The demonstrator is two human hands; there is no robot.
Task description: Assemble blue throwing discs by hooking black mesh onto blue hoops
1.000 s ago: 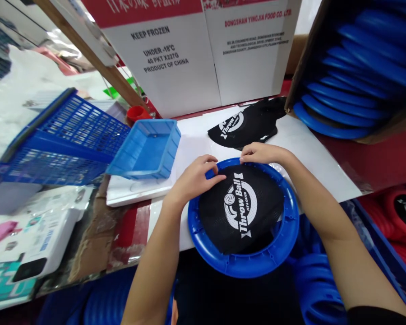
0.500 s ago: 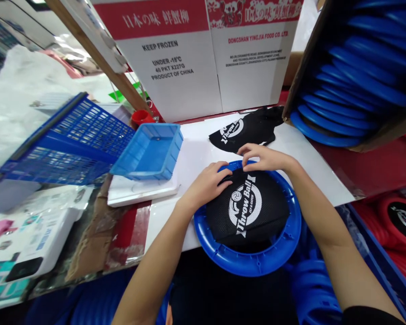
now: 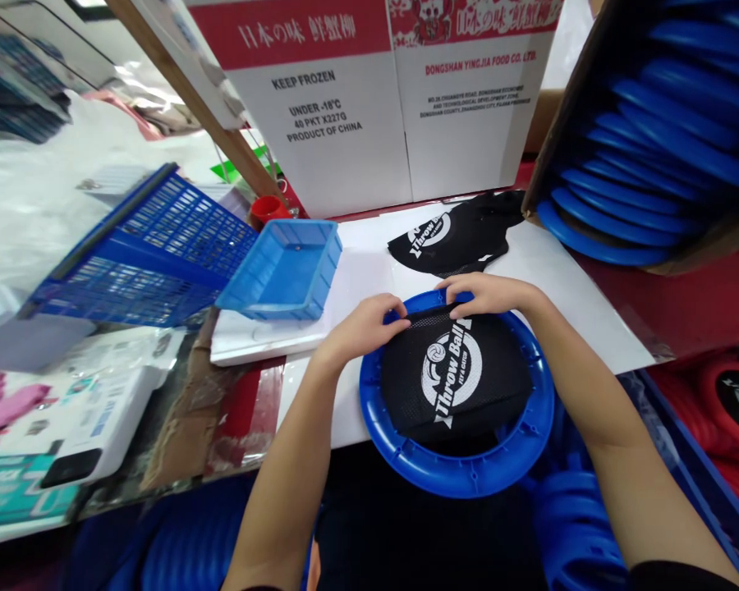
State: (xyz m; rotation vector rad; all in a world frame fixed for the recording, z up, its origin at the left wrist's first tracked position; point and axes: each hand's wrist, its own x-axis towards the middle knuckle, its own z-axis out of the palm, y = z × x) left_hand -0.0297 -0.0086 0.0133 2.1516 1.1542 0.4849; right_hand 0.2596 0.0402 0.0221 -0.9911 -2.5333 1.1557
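Note:
A blue plastic ring (image 3: 461,478) rests at the near edge of the table, its ribbed side up. Across it lies black mesh fabric (image 3: 498,382) with a white "Throw Ball" print; a dark gap shows between the fabric and the ring's near side. My left hand (image 3: 373,324) pinches the upper left edge of the fabric, over the rim. At the top, my right hand (image 3: 484,293) has thumb and fingers closed on the fabric's upper edge. Behind the ring, more printed black mesh pieces (image 3: 452,234) lie on the white sheet.
A carton of blue rings (image 3: 653,139) leans in from the right. White printed cartons (image 3: 357,156) stand at the back. To the left are a light blue tray (image 3: 283,275) and a blue basket (image 3: 153,254). Red discs (image 3: 736,410) fill a crate at lower right.
My left hand has drawn its fingers in, from spread over the mesh to pinching its upper edge. My right fingers stay at the top edge. The camera view has shifted slightly.

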